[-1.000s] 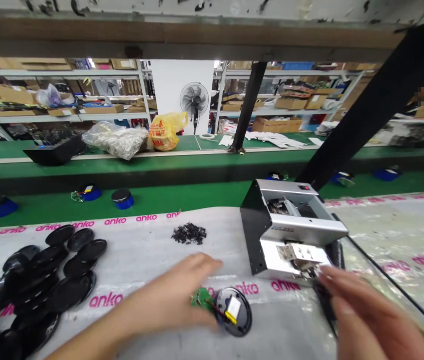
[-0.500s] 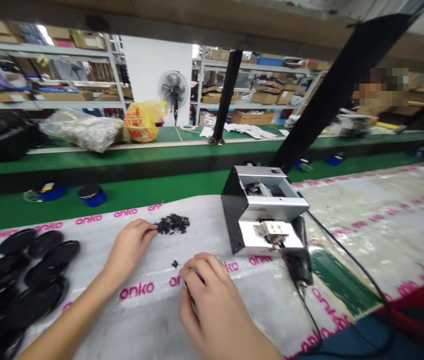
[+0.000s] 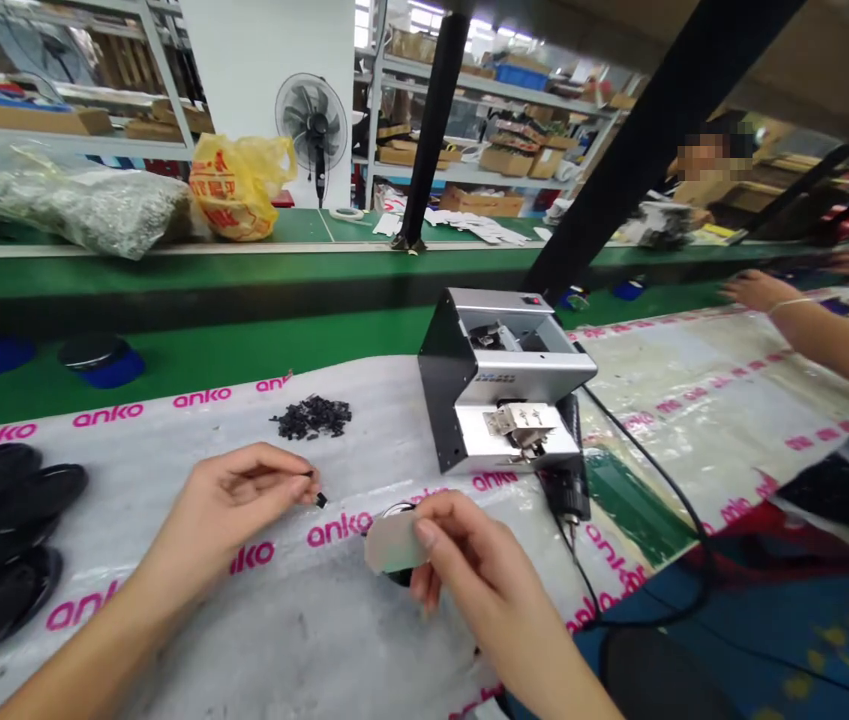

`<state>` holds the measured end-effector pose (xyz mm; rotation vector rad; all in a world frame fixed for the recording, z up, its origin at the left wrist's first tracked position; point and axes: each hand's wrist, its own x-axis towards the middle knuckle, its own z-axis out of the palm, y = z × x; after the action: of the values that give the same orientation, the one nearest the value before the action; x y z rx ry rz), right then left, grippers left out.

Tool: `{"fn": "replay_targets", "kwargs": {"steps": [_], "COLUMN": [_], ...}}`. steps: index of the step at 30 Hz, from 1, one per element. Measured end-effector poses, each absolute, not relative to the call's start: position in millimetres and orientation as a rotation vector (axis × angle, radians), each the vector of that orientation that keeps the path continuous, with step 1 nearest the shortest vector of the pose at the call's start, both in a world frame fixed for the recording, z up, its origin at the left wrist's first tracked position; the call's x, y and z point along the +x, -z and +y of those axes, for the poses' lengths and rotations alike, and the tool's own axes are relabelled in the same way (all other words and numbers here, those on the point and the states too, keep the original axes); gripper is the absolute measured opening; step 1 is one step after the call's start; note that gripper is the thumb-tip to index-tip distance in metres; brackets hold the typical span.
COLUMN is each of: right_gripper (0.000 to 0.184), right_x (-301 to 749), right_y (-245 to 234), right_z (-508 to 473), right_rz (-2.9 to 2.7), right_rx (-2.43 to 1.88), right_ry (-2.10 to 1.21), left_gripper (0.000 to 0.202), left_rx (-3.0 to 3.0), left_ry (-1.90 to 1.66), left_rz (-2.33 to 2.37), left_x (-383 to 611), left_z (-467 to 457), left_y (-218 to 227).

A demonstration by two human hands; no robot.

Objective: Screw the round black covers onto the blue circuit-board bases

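My left hand (image 3: 240, 500) is closed in a pinch, and a dark bit shows between thumb and fingertip. A small black piece (image 3: 322, 499) lies by the fingertips, just above the plastic sheet. Beyond that hand is a loose pile of tiny black pieces (image 3: 311, 417). My right hand (image 3: 461, 555) grips a thin pale grey-green piece (image 3: 392, 545) with a rounded end between thumb and fingers. A round black thing (image 3: 398, 578) with a shiny rim shows behind it, mostly hidden; whether my fingers also hold it I cannot tell.
A grey-and-black bench machine (image 3: 506, 390) with a cable stands right of the pile. Several glossy black discs (image 3: 11, 510) overlap at left. Blue-sided round parts (image 3: 105, 360) sit on the green belt. A co-worker's arm (image 3: 821, 330) reaches in at far right.
My left hand has moved from the black pile toward me, near the lone piece. My right hand has turned, bringing the pale piece into sight. The view has shifted to the right.
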<state>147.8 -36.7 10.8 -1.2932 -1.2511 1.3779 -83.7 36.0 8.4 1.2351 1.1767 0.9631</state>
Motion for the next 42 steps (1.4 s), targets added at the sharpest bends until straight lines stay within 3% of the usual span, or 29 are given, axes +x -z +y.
{"fn": "replay_targets", "kwargs": {"steps": [7,15,28,42], "right_gripper": [0.026,0.013,0.025,0.012], "right_x": [122.3,121.4,130.3,127.4], "right_y": [7.8,-2.9,-16.3,-2.0], "right_z": [-39.7,-38.9,-30.6,-33.3], "right_rz": [-0.916,-1.082,-1.184,-1.22], "right_rx": [-1.177,-1.157,-1.308,-1.255], "right_ry": [-1.221,-1.235,-1.174,-1.003], "left_gripper": [0.012,0.014,0.006,0.005], "left_rx": [0.866,0.858,0.978,0.923], "left_ry": [-0.865,-0.79,-0.754,-0.778], "left_rz": [0.872,0.715,0.698,0.717], "left_x": [-66.8,-66.1,-70.8,-67.3], "left_z": [21.9,20.3,21.6,18.9], "left_y": [-0.7,5.6,4.5,4.9]}}
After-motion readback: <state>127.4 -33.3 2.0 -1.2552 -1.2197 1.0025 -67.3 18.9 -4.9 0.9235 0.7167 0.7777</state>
